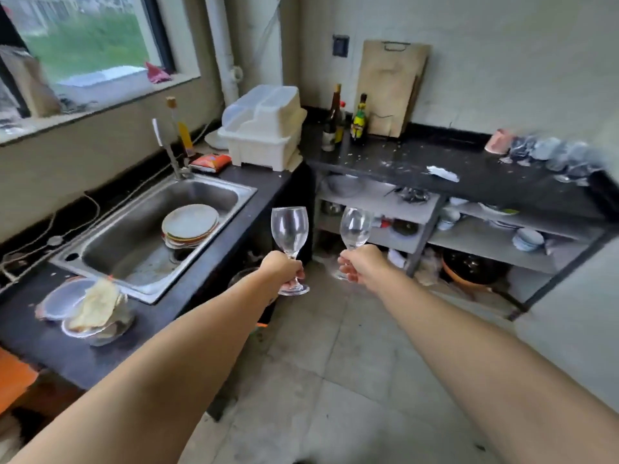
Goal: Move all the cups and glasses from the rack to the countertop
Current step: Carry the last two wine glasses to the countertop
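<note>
My left hand (283,267) grips the stem of a clear wine glass (289,229), held upright over the floor. My right hand (363,264) holds a second clear wine glass (355,227) by its stem, tilted slightly. Both glasses hang in mid-air in front of the counter corner. A white plastic dish rack (264,128) with a lid stands on the counter beside the sink. On the dark countertop (418,162) at the far right stand a pink cup (499,141) and several clear glasses (556,155), blurred.
A steel sink (110,256) holds stacked plates (190,224). Bottles (335,118) and a wooden cutting board (390,85) stand at the back wall. Shelves under the counter hold bowls (528,238) and pans. Bowls with a cloth (90,306) sit on the near left counter.
</note>
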A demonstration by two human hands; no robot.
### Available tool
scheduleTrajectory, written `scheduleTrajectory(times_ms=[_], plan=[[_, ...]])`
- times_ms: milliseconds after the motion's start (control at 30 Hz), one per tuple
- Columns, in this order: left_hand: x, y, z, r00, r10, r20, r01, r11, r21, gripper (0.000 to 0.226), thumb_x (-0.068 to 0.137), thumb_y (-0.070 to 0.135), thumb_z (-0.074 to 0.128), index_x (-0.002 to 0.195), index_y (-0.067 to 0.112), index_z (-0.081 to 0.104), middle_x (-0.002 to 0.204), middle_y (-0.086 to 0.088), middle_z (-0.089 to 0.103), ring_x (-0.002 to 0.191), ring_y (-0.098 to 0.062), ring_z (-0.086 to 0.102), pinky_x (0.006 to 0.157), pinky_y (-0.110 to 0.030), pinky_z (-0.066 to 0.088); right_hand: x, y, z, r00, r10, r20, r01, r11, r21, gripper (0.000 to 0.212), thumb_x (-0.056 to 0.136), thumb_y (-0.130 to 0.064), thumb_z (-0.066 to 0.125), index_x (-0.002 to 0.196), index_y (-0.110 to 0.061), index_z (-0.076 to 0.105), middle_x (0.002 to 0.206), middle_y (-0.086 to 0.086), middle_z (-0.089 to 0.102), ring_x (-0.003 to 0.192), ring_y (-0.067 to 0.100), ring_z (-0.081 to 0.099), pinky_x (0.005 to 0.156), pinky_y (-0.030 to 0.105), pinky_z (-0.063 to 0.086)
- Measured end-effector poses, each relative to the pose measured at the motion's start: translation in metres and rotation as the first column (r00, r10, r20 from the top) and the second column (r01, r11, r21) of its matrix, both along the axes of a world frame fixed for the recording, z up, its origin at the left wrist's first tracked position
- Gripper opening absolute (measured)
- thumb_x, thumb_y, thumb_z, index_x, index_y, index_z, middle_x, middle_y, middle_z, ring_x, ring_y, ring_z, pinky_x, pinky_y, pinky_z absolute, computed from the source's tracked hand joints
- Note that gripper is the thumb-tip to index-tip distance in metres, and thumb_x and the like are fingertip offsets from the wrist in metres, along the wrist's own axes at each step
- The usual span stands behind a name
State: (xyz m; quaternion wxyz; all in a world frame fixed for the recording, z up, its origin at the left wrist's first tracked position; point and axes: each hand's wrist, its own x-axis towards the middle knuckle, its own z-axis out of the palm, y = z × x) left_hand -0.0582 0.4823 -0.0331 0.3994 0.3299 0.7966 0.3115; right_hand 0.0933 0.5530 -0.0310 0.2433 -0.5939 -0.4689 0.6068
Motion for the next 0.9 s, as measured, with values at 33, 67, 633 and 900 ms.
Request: scheduleTrajectory(times_ms=[33,67,633,900], plan=[[0.010,0.017,-0.003,0.998,-0.059,-0.017,0.059,0.998,-0.008,0.039,0.087,0.005,0.055,0.049,0.011,0.060,0.078,-0.013,0.066,0.046,-0.017,0.048,0.059,-0.028,0.043,0.012,0.008,-0.001,1.000,-0.026,0.002,0.026,1.000,0.004,0.018,0.091,-0.004,0.049,0.075,-0.012,0.052,0.071,0.003,0.057,0.052,0.011,0.052,0.033,0.012,0.036],[0.020,0.033,-0.002,0.994,-0.107,-0.020,0.107,0.994,-0.023,0.031,0.087,0.006,0.056,0.056,0.008,0.060,0.081,-0.014,0.066,0.047,-0.017,0.049,0.061,-0.029,0.044,0.024,0.017,-0.001,0.998,-0.062,-0.003,0.062,0.998,0.009,0.019,0.092,-0.004,0.049,0.075,-0.013,0.052,0.070,0.003,0.057,0.051,0.010,0.051,0.033,0.012,0.036],[0.247,0.243,0.006,0.788,-0.611,0.066,0.614,0.789,-0.028,0.030,0.088,0.002,0.053,0.059,0.009,0.048,0.049,-0.003,0.049,0.039,-0.012,0.043,0.034,-0.012,0.035,0.255,0.143,-0.001,0.813,-0.582,0.025,0.583,0.813,-0.003,0.023,0.091,-0.002,0.049,0.071,-0.011,0.049,0.068,0.003,0.055,0.053,0.011,0.051,0.033,0.013,0.038],[0.372,0.352,0.017,0.792,-0.589,0.163,0.596,0.803,0.009,0.022,0.091,0.004,0.053,0.071,0.007,0.048,0.052,-0.003,0.057,0.033,-0.009,0.048,0.030,-0.010,0.036,0.374,0.243,0.020,0.795,-0.607,0.025,0.605,0.795,0.053,0.008,0.092,0.000,0.049,0.088,-0.006,0.052,0.072,0.006,0.056,0.053,0.013,0.052,0.038,0.019,0.041]])
